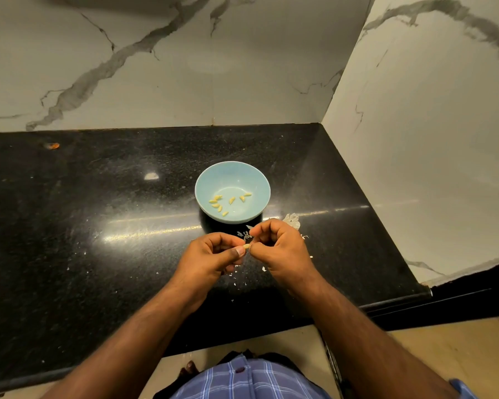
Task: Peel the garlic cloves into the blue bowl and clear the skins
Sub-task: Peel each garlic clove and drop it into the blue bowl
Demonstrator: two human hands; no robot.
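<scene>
A pale blue bowl (205, 182) stands on the black counter and holds several peeled yellow garlic cloves (220, 203). Just in front of it my left hand (211, 257) and my right hand (280, 249) meet over the counter. Both pinch one small garlic clove (246, 246) between thumb and fingertips. A clump of papery white garlic skin (293, 219) lies right of the bowl, partly behind my right hand. Small white skin flakes (236, 273) are scattered on the counter under and around my hands.
The black speckled counter (98, 226) ends at a front edge near my body and a right edge beside a marble side wall (429, 139). A marble backsplash (156, 67) rises behind. An orange speck (52, 145) lies far back left.
</scene>
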